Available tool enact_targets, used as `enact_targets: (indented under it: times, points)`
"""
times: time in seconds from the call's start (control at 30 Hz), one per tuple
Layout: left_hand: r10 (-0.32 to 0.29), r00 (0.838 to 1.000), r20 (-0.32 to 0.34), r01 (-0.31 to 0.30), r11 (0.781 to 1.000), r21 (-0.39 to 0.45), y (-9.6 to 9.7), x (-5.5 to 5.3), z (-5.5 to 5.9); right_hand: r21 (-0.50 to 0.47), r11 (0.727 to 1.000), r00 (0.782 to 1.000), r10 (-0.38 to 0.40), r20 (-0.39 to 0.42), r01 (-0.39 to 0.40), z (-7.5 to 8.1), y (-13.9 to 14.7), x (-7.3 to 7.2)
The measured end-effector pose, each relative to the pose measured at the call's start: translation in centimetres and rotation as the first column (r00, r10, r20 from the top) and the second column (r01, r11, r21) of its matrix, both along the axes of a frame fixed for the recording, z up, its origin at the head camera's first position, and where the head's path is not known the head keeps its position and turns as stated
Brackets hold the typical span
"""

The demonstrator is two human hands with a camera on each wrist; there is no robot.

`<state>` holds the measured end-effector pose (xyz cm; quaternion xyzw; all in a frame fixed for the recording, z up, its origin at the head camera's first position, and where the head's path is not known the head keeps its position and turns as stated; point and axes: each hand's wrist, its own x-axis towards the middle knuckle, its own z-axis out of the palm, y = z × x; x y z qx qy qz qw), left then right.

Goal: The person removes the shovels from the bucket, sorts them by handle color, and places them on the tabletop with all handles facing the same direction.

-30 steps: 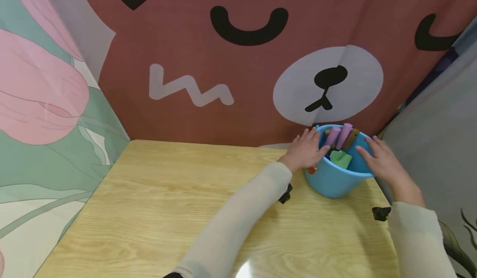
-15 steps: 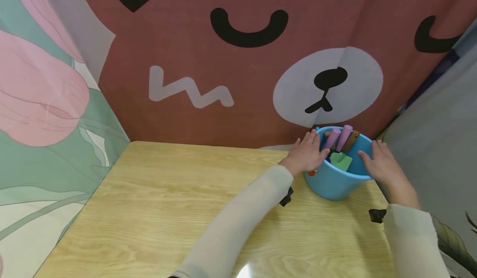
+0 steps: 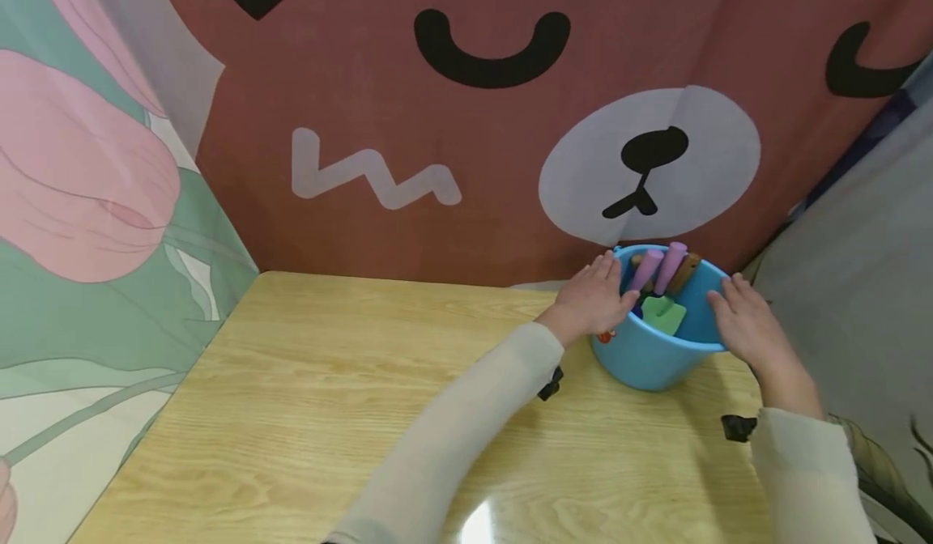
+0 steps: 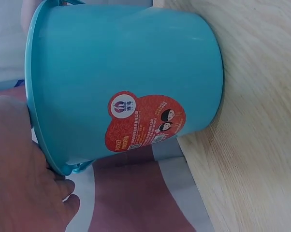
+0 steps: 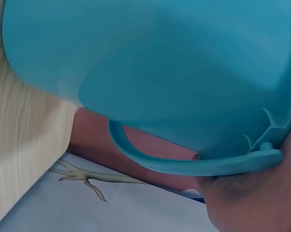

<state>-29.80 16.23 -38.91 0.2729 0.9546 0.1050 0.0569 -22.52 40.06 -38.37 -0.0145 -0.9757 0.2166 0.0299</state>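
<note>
A light blue plastic bucket stands upright at the table's back right corner. My left hand holds its left rim, thumb over the edge and fingers along the outside. At the right rim my right hand does the same, thumb on the inner side. Inside the bucket are purple handles, a brown wooden handle and a green trowel blade; their lower ends are hidden. A red sticker shows on the bucket's side, and its handle hangs down in the right wrist view.
The wood-grain table stretches left and forward of the bucket. Close behind it hangs a brown bear-print curtain; a grey curtain hangs on the right and a floral one on the left.
My right thumb has drawn in from the bucket's interior toward the rim. The bucket has shifted slightly left, with both hands staying at its rim.
</note>
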Motion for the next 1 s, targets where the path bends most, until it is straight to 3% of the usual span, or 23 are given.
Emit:
enact_targets:
  times: [0.23,1.0]
  points:
    - [-0.003,0.999,-0.043,0.003,1.000,0.001,-1.4,0.3,-0.1,-0.006,1.000,1.000,-0.004,0.005,0.004,0.0,-1.4,-0.1]
    - [-0.009,0.998,-0.060,0.008,1.000,-0.027,-4.2,1.5,-0.2,0.004,1.000,0.999,0.031,-0.013,-0.031,-0.3,-3.7,0.6]
